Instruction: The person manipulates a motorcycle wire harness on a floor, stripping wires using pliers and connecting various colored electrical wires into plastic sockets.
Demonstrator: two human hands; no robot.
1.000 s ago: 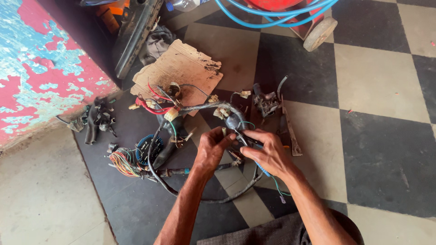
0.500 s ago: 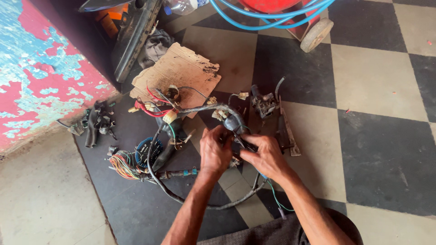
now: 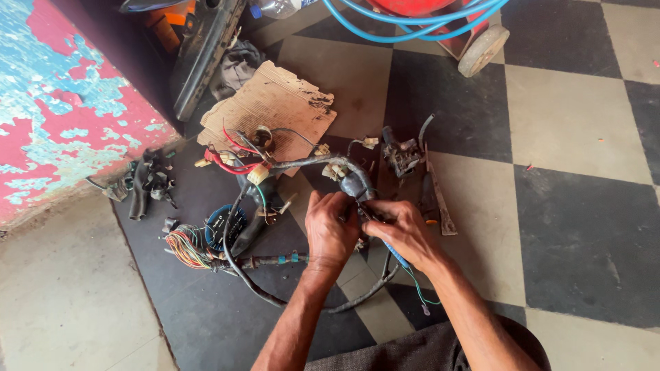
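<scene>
With both hands pinched on the taped wiring harness (image 3: 347, 180) over the floor, left hand (image 3: 331, 230) gripping, right hand (image 3: 399, 230) pulling, a hard tug could snap thin wires.

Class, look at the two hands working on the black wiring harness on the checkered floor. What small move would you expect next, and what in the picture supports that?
Probably a short pull to separate the blue wire from the harness. Both the left hand and the right hand pinch at one spot on the taped bundle, and that wire already trails loose below.
</scene>
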